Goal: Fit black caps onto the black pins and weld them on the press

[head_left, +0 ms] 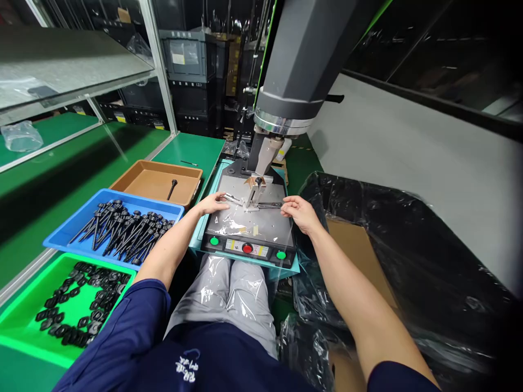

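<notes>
My left hand rests on the left side of the press's metal plate, fingers pinched near the small upright fixture. My right hand is at the plate's right edge, fingers closed on the end of a thin black rod that lies across the fixture. Above the fixture hangs the grey press head. What the left fingers hold is too small to make out.
Two green buttons and a red one line the machine front. To the left sit a blue tray of black rods, a green tray of black caps and a brown tray. A bag-lined carton stands right.
</notes>
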The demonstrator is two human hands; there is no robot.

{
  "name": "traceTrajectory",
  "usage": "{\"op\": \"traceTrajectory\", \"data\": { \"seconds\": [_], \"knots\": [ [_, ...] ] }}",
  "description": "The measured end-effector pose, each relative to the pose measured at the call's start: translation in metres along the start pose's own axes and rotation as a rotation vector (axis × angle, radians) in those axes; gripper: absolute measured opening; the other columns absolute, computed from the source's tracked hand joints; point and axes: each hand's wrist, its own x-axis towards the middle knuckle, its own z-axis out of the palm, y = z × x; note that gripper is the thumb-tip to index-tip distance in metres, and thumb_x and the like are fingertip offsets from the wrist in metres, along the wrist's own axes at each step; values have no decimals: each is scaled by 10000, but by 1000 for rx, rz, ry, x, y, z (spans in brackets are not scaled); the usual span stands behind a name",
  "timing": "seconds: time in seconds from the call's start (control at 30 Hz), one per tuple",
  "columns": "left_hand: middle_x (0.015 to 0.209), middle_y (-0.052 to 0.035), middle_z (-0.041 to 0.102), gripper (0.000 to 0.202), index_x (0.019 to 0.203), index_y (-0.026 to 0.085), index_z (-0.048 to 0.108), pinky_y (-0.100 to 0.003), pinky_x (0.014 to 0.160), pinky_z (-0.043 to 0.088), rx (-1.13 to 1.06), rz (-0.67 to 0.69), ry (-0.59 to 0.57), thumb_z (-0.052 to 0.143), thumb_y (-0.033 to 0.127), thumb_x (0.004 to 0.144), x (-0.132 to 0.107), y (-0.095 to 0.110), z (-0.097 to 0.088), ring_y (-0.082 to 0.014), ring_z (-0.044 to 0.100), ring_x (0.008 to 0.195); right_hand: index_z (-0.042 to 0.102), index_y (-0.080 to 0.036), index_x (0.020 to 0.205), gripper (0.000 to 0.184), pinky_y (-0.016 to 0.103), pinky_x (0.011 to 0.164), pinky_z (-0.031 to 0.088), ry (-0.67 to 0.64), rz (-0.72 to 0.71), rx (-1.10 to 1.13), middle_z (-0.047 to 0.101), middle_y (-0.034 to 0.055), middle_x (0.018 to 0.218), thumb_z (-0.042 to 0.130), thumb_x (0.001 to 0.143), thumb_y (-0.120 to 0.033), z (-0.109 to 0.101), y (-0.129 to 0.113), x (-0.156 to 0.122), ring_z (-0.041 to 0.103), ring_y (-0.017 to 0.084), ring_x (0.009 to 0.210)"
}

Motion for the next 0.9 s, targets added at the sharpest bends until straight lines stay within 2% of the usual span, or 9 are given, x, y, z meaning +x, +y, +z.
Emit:
{"op": "traceTrajectory", "data": {
  "seconds": [0.07, 0.17, 0.33, 0.47, 0.53, 0.6, 0.7, 0.8, 0.9],
  "knots": [
    [893, -77, 717, 674, 1117, 112, 661, -345, 837, 510, -6, -19, -45, 879, 288, 505, 3, 1, 0, -228, 666, 880, 597, -197, 931, 394, 273, 601, 483, -13, -5, -8, 634, -13, 722, 761, 596, -325, -2, -4, -3, 635, 155, 644],
    [678, -9, 653, 488, 943, 105, 700, -313, 719, 499, -14, -27, -68, 855, 285, 518, 5, 6, -3, -165, 620, 666, 608, -191, 916, 388, 271, 597, 489, 6, 10, -22, 632, -9, 723, 763, 588, -328, -5, -7, -6, 643, 158, 644],
    [640, -5, 640, 319, 740, 131, 692, -271, 628, 458, -4, 8, -58, 841, 332, 542, 4, 21, -22, -124, 561, 596, 603, -187, 874, 331, 250, 556, 494, 96, 62, 13, 628, -8, 711, 753, 592, -274, -12, -6, -2, 619, 135, 596],
    [608, -9, 629, 322, 677, 135, 664, -255, 588, 447, -1, 10, -81, 844, 372, 556, 1, 36, -36, -117, 557, 569, 604, -195, 877, 279, 236, 550, 513, 144, 104, 72, 623, -7, 711, 755, 648, -246, -15, -5, 8, 616, 128, 592],
    [608, -13, 631, 345, 704, 133, 654, -254, 584, 453, -42, -22, -117, 846, 383, 563, -1, 44, -36, -119, 573, 566, 612, -206, 926, 272, 256, 599, 542, 107, 145, 124, 667, 27, 824, 753, 716, -305, -14, -1, 11, 660, 152, 680],
    [614, -13, 628, 358, 719, 129, 644, -259, 590, 464, -78, -50, -134, 849, 378, 565, -4, 50, -34, -116, 579, 560, 611, -224, 1012, 309, 298, 681, 566, 3, 208, 193, 694, 72, 1018, 722, 785, -402, -11, 7, 11, 694, 194, 836],
    [614, -2, 615, 352, 722, 128, 644, -267, 603, 477, -93, -39, -132, 848, 373, 574, -7, 59, -30, -109, 572, 553, 588, -239, 1125, 447, 337, 786, 554, -154, 258, 196, 682, 92, 1154, 773, 752, -401, -3, 25, 10, 677, 223, 988],
    [603, 2, 609, 343, 723, 131, 643, -264, 595, 471, -79, -12, -142, 837, 387, 603, -9, 66, -30, -110, 567, 549, 590, -215, 1102, 599, 307, 798, 526, -90, 197, 122, 715, 45, 984, 871, 573, -202, 6, 43, 11, 673, 185, 896],
    [606, 1, 614, 338, 726, 136, 643, -263, 596, 467, -43, -8, -140, 830, 397, 621, -9, 71, -33, -113, 573, 548, 608, -192, 985, 487, 250, 690, 507, 35, 167, 139, 689, -7, 788, 858, 567, -198, 11, 50, 14, 656, 143, 733]
  ]
}}
